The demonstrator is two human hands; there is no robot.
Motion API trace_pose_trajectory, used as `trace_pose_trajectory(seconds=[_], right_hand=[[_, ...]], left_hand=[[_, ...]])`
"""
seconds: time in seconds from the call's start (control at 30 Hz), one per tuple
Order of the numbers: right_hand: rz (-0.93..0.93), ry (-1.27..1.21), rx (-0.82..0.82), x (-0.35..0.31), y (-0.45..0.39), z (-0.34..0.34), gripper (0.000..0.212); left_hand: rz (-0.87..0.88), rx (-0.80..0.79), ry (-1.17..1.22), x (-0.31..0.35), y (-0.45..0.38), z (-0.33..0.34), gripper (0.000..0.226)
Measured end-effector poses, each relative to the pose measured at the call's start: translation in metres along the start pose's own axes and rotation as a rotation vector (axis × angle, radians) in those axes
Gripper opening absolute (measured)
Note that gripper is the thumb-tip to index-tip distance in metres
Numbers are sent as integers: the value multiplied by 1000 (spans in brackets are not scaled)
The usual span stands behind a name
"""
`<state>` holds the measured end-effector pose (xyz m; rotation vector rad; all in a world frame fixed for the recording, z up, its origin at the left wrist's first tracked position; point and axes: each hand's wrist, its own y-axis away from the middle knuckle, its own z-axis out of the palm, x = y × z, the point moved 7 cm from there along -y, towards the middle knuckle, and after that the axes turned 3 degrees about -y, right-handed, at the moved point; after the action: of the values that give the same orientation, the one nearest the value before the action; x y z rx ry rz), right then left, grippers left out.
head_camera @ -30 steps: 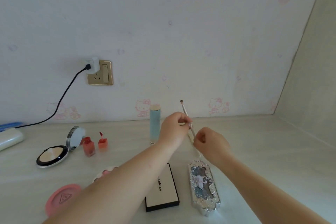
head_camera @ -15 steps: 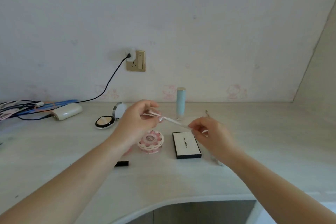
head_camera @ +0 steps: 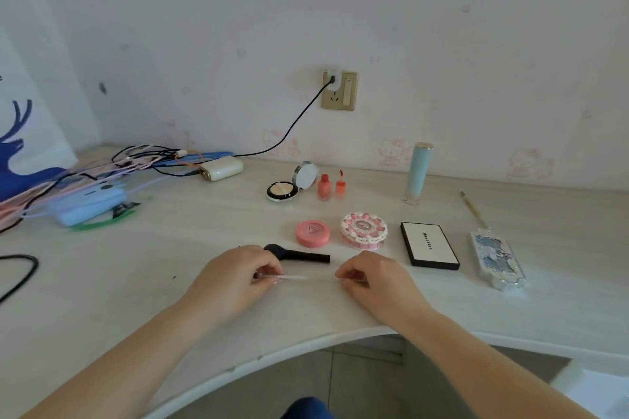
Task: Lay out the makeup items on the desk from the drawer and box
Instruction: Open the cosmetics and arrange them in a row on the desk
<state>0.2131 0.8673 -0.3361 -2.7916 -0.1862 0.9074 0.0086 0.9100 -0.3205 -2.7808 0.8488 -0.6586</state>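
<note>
My left hand point(head_camera: 238, 279) pinches one end of a thin pale makeup brush point(head_camera: 292, 278) low over the desk point(head_camera: 170, 265). My right hand point(head_camera: 372, 281), fingers curled, pinches its other end; the middle of the brush is faint. Just behind the hands lies a black brush point(head_camera: 301, 255). Further back are a pink round compact point(head_camera: 312, 232), a flower-shaped pink palette point(head_camera: 364, 231), a black-edged white palette point(head_camera: 429, 245), a silver ornate palette point(head_camera: 498, 264), a thin wooden brush point(head_camera: 473, 211), an upright blue tube point(head_camera: 418, 172), an open compact point(head_camera: 282, 190) and two small red bottles point(head_camera: 324, 186).
A tangle of cables point(head_camera: 143, 155), a cream power bank point(head_camera: 221, 168) and a blue case point(head_camera: 86, 206) fill the desk's left side. A black cable point(head_camera: 20, 272) loops at the far left. A wall socket point(head_camera: 339, 90) holds a plug. The desk's curved front edge point(head_camera: 306, 347) is near my arms.
Both hands have carried the thin brush down and towards me, from in front of the blue tube to just above the desk by the black brush. The view has pulled back.
</note>
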Motion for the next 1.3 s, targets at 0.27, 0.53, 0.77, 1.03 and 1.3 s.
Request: trace_pose_trajectory(seconds=[0.27, 0.53, 0.77, 1.03, 1.3], right_hand=[[31, 1, -7, -2, -15, 12, 13], [45, -7, 1, 0, -16, 14, 13], [65, -84, 69, 3, -14, -6, 10], [227, -351, 458, 79, -31, -119, 21], [381, -423, 471, 157, -94, -161, 50]], left_hand=[[-20, -8, -82, -22, -7, -1, 8], [3, -39, -170, -25, -10, 2, 8], [96, 112, -107, -6, -17, -19, 16], [146, 153, 386, 68, -107, -10, 18], [38, 24, 586, 120, -230, 65, 36]])
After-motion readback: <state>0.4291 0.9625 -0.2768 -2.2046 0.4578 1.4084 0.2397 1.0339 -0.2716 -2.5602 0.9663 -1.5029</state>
